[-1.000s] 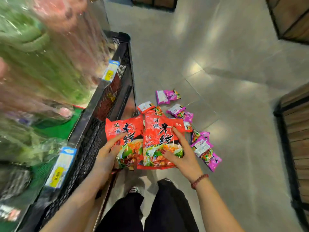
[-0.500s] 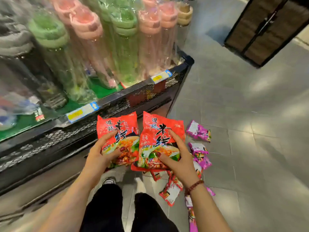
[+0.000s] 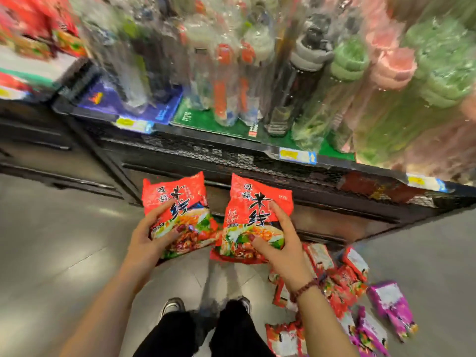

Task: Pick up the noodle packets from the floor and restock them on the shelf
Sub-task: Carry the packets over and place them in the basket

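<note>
I hold two red noodle packets in front of the black mesh shelf (image 3: 231, 155). My left hand (image 3: 152, 238) grips the left red packet (image 3: 180, 202) from its lower left side. My right hand (image 3: 280, 243) grips the right red packet (image 3: 255, 202), thumb across the picture and fingers on its right edge. Both packets stand upright, side by side, a little apart. On the floor at the lower right lie several red packets (image 3: 342, 279) and purple packets (image 3: 391, 305). More red packets (image 3: 38, 24) sit blurred on a shelf at the top left.
The shelf top carries wrapped bottles (image 3: 231, 81) and stacks of green and pink cups (image 3: 401, 68), with price tags (image 3: 296, 155) along its edge. My feet and dark trousers (image 3: 206, 331) are below. Grey tiled floor (image 3: 56, 253) spreads to the left.
My view has swung left along the shelf. Both hands still hold their packets, now slightly further apart. The floor packets now lie at the lower right.
</note>
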Demonstrator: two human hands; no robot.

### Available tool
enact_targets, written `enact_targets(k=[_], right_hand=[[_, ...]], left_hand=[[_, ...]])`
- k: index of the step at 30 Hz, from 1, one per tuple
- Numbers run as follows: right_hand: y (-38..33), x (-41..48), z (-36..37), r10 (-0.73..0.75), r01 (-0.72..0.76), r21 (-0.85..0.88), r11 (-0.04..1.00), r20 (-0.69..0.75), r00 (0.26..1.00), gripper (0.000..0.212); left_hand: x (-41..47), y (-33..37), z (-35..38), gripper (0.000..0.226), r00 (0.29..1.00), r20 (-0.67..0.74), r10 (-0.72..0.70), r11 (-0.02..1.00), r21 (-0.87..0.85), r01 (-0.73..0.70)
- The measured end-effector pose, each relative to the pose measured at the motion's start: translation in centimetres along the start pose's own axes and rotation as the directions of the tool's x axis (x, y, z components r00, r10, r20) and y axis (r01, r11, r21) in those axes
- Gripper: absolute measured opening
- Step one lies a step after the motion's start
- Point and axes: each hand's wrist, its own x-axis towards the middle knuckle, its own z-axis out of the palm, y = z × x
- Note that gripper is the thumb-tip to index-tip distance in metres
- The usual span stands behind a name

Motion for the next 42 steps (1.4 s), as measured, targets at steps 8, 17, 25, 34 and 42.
enact_targets(k=[8, 17, 25, 34, 42], right_hand=[[-4.5, 1.4, 15.5, -0.069, 0.072, -0.004, 0.997, 0.268, 0.961, 0.078], [-10.9, -0.4, 36.2, -0.127, 0.136, 0.02, 0.991, 0.513, 0.849, 0.084], [-15.0, -0.9, 49.4, -0.128, 0.184, 0.004, 0.983, 0.73, 0.671, 0.083], [-17.8, 2.3, 64.6, -0.121, 0.209, 0.024, 0.978, 0.877, 0.465, 0.07], [-21.6, 10.7, 79.6, -0.094, 0.196, 0.018, 0.98, 0.919, 0.384, 0.069]], left_hand=[[-3.8, 0.0, -15.8, 0.059, 0.955, -0.296, 0.037, 0.992, -0.107, -0.072], [-10.0, 1.0, -36.2, 0.061, 0.771, -0.626, 0.113, 0.975, -0.081, -0.209], [-13.5, 0.4, -45.2, 0.059, 0.593, -0.802, 0.08, 0.959, -0.101, -0.265], [-11.3, -0.7, -54.8, 0.058, 0.415, -0.908, -0.053, 0.933, -0.193, -0.304], [-3.1, 3.8, -67.2, 0.058, 0.348, -0.937, -0.039, 0.959, -0.133, -0.251]])
